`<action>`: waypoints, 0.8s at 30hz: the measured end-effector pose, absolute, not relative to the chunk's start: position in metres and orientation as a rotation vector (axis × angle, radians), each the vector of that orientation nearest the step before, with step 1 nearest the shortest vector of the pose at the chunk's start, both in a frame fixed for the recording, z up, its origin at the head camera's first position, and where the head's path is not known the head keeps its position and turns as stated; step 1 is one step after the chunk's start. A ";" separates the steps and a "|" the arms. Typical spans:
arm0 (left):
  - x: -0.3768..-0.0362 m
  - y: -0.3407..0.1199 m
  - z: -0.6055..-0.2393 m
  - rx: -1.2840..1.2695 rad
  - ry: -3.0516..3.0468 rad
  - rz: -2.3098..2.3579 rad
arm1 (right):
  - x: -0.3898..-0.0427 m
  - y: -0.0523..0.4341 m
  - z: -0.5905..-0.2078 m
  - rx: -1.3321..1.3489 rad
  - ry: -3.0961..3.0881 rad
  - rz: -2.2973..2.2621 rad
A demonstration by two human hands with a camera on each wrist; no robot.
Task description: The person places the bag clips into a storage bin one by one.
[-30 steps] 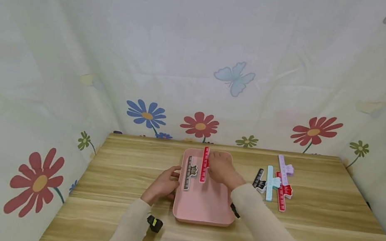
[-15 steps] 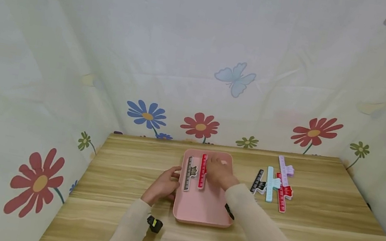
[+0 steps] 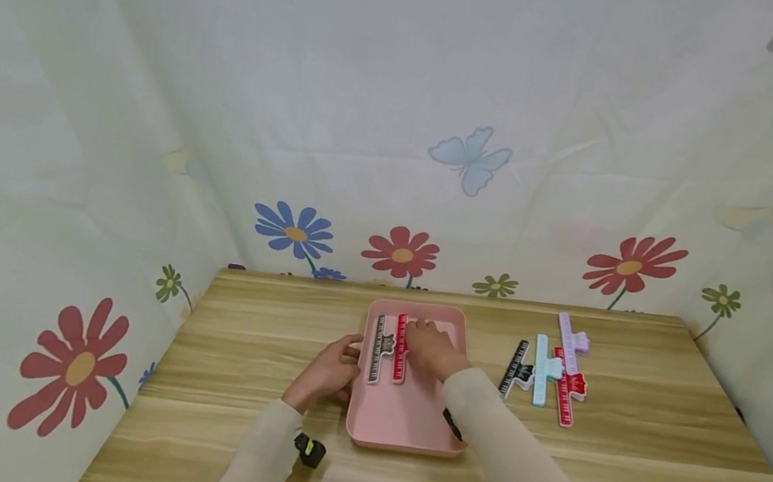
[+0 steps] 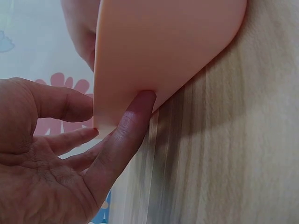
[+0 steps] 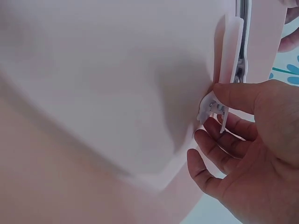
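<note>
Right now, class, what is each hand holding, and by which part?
The right hand pinches the red clip by its handle. The left hand grips the pink tray at its left rim.

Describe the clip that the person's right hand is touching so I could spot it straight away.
Find the pink tray in the middle of the wooden table. Two long ruler-marked clips lie side by side at its far left. It is the red clip under the right hand; its neighbour, the black clip, lies nearer the tray's left rim.
</note>
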State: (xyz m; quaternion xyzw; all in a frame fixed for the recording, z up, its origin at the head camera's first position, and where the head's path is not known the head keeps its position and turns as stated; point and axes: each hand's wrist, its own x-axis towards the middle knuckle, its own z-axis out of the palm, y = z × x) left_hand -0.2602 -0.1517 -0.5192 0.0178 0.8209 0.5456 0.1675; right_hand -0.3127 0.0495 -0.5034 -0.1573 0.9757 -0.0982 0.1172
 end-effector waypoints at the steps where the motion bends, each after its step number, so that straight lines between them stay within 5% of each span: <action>1: -0.260 -0.152 -0.519 0.048 2.335 1.550 | -0.312 0.049 -0.504 -0.459 2.855 -0.293; 24: -0.260 -0.151 -0.518 0.035 2.344 1.554 | -0.304 0.059 -0.484 -0.507 2.901 -0.321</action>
